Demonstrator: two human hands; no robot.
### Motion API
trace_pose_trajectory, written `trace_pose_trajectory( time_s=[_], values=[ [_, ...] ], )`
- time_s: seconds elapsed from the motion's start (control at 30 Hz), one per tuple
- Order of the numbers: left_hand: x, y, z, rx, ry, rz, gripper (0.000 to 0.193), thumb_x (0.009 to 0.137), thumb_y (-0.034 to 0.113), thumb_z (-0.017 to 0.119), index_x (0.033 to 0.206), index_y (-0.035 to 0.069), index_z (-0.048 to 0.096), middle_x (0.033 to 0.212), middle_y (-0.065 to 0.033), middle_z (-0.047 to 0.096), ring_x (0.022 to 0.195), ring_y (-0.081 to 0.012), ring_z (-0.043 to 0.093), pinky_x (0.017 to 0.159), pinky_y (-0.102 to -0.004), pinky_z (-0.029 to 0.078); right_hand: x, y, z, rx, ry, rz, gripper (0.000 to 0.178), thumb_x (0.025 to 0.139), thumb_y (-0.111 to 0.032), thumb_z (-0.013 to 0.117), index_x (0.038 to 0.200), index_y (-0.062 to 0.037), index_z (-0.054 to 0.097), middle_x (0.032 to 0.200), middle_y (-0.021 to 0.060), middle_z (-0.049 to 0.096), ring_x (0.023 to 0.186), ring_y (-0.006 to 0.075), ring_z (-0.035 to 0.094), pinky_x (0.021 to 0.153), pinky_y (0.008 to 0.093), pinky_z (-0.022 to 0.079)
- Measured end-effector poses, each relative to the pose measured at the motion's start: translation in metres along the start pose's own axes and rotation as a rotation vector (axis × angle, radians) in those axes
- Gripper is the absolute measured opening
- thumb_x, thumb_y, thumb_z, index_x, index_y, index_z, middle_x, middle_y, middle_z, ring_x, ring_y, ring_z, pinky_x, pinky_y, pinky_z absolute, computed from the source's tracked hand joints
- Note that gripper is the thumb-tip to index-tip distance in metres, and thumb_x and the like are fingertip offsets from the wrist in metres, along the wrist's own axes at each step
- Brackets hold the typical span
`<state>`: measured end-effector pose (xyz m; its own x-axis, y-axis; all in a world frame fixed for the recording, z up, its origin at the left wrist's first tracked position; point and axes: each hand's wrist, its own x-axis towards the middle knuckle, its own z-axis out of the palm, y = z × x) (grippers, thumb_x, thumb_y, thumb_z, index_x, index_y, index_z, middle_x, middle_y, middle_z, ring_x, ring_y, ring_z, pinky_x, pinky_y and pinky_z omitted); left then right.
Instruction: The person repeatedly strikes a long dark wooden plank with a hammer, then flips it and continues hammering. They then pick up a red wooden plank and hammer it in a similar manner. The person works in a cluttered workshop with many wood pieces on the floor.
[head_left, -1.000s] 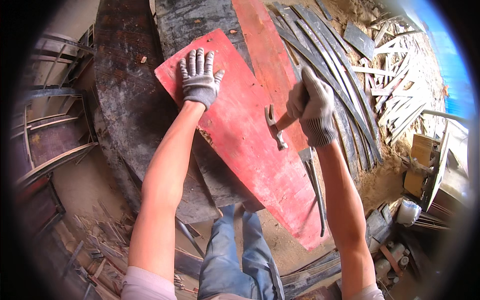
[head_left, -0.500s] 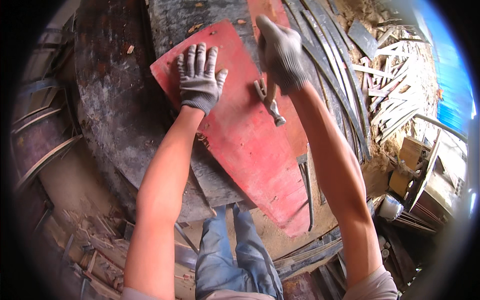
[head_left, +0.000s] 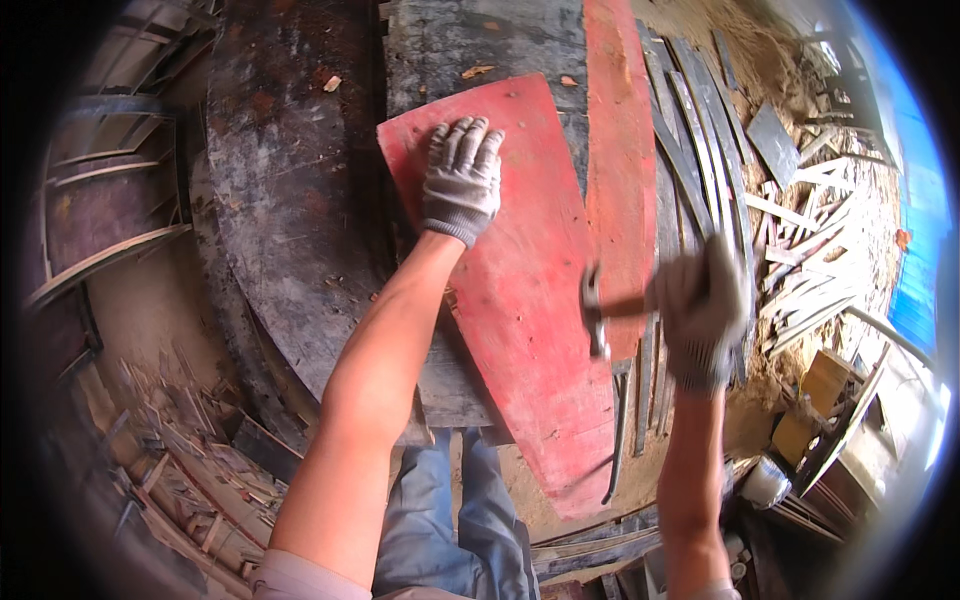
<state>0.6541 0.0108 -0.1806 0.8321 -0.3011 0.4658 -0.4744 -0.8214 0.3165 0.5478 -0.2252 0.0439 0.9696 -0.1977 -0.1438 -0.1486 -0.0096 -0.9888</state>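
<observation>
A long red board [head_left: 535, 290], scuffed and dotted with nail marks, lies at a slant over darker boards. My left hand [head_left: 462, 180], in a pale knit glove, rests on its upper left part with the fingers slightly bent and nothing in them. My right hand [head_left: 705, 310], gloved too and blurred by motion, grips a claw hammer [head_left: 594, 312] by its wooden handle. The hammer's metal head hangs over the right edge of the red board; I cannot tell whether it touches.
Beneath lie dark weathered boards [head_left: 300, 180] and another red board [head_left: 620, 150]. A thin dark bar [head_left: 620, 430] sticks out by the red board's lower right edge. Long strips [head_left: 690, 130] and a heap of scrap wood [head_left: 820, 250] lie to the right, near a blue sheet [head_left: 915, 250].
My right hand has swung down and to the right with the hammer, whose head now points left. The left hand's fingers, spread before, are drawn closer together. The whole view has shifted.
</observation>
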Motion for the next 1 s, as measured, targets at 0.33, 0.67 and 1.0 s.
trace_pose_trajectory(
  time_s=[0.33, 0.67, 1.0],
  values=[
    [-0.003, -0.010, 0.002, -0.218, 0.114, -0.129, 0.036, 0.082, -0.002, 0.065, 0.115, 0.011, 0.068, 0.128, -0.0084, 0.065, 0.122, -0.0322, 0.065, 0.113, -0.0525, 0.047, 0.254, 0.041, 0.151, -0.721, -0.103, -0.425, 0.050, 0.104, -0.048, 0.057, 0.092, -0.0005, 0.069, 0.069, 0.0060, 0.057, 0.060, 0.0212, 0.053, 0.056, 0.0440, 0.045],
    [-0.001, -0.016, 0.005, -0.195, 0.100, -0.164, 0.035, 0.078, 0.002, 0.066, 0.111, 0.009, 0.069, 0.126, -0.0085, 0.066, 0.123, -0.0305, 0.063, 0.114, -0.0506, 0.047, 0.352, 0.069, 0.208, -1.249, -0.168, -0.650, 0.020, 0.094, -0.019, 0.065, 0.102, -0.0038, 0.075, 0.078, 0.0205, 0.070, 0.071, 0.0363, 0.069, 0.065, 0.0455, 0.055],
    [-0.003, -0.024, 0.008, -0.282, 0.087, -0.129, 0.033, 0.081, 0.006, 0.066, 0.113, 0.007, 0.071, 0.125, -0.0097, 0.070, 0.123, -0.0308, 0.064, 0.115, -0.0515, 0.046, 0.258, 0.005, 0.221, -0.254, -0.066, 0.159, 0.044, 0.103, -0.031, 0.066, 0.069, -0.0054, 0.059, 0.052, 0.0033, 0.054, 0.040, 0.0152, 0.050, 0.041, 0.0309, 0.040]
  ],
)
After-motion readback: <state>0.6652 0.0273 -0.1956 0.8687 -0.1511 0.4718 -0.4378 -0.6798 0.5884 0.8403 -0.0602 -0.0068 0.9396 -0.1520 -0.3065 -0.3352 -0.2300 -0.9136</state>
